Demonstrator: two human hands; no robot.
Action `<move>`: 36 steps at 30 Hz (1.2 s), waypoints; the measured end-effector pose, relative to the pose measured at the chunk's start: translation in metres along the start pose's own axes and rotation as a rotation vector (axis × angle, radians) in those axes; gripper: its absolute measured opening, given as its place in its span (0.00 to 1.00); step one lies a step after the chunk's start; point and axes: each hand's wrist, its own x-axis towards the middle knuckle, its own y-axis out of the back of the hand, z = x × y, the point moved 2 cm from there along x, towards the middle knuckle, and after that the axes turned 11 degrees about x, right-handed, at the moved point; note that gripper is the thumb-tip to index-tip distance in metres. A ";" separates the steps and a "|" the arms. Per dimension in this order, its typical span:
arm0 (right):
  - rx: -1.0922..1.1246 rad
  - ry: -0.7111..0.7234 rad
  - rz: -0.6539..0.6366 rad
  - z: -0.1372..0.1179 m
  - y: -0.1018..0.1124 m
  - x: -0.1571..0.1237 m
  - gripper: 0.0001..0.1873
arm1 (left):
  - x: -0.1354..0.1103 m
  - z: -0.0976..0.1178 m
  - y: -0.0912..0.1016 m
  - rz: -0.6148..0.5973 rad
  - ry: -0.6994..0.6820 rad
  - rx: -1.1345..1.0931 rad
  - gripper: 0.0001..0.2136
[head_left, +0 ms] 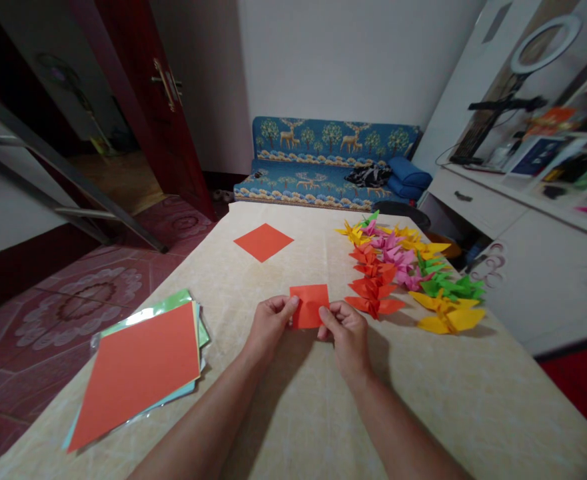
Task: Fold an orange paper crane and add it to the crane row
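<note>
A small red square of paper (310,303) is held up between both hands, above the middle of the table. My left hand (272,321) pinches its left edge between thumb and fingers. On the other side, my right hand (346,330) grips the lower right edge, thumb in front. A larger red sheet (264,242) lies flat on the table beyond the hands, turned like a diamond. Right of my right hand stand folded red paper cranes (374,300) in a row.
Cloth covers the table (293,427). At left lies a stack of coloured paper (140,367), red sheet on top, partly in clear wrapping. Pink cranes (398,260), green cranes (453,287) and yellow cranes (448,313) fill the right side. A blue patterned sofa (323,177) stands behind.
</note>
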 end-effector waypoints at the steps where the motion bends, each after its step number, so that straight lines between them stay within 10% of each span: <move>1: 0.009 0.010 0.018 0.000 0.001 0.000 0.13 | -0.001 0.000 -0.001 -0.032 0.016 0.010 0.19; 18: 0.113 -0.095 -0.016 0.000 -0.009 -0.002 0.16 | -0.001 0.000 0.001 0.131 0.002 -0.167 0.13; 24: 0.125 -0.203 -0.157 0.006 -0.017 -0.005 0.21 | -0.001 -0.003 -0.004 0.003 0.031 -0.380 0.14; 30: 0.112 -0.100 -0.110 0.001 -0.002 0.003 0.17 | 0.001 0.005 0.010 0.076 -0.030 -0.113 0.12; 36: -0.117 0.025 -0.209 -0.012 0.005 0.008 0.09 | -0.002 0.012 0.009 -0.115 -0.075 0.195 0.10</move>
